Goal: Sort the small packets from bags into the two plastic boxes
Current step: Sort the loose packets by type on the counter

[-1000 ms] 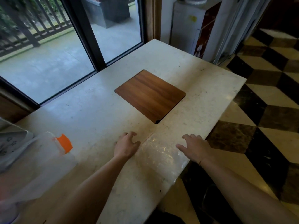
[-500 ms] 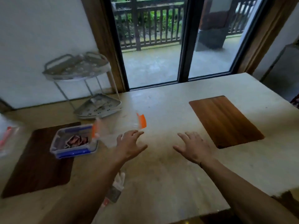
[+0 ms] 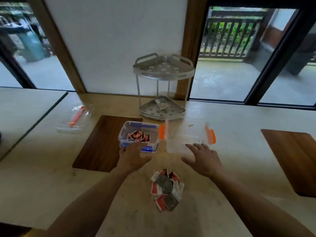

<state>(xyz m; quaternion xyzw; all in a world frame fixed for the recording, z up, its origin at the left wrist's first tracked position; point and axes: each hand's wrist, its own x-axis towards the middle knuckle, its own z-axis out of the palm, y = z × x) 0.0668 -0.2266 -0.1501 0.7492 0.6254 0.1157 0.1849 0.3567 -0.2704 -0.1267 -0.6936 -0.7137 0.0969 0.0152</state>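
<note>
A pile of small red, grey and white packets [image 3: 166, 189] lies on the counter close to me. Beyond it stand two clear plastic boxes. The blue-clipped box [image 3: 139, 135] on the left holds a few red packets. The orange-clipped box [image 3: 188, 135] on the right looks empty apart from a small scrap. My left hand [image 3: 134, 157] hovers with fingers spread at the near edge of the blue-clipped box. At the near edge of the orange-clipped box my right hand [image 3: 201, 158] is also spread. Neither hand holds anything.
A two-tier metal corner rack [image 3: 163, 86] stands behind the boxes against the wall. A clear lid with an orange clip [image 3: 75, 118] lies at the left. Dark wooden insets [image 3: 102, 144] [image 3: 292, 158] are set into the pale stone counter [image 3: 51, 185].
The view has swung left from the counter's right end to the boxes and packets. Both hands stay spread and empty, now near the two boxes.
</note>
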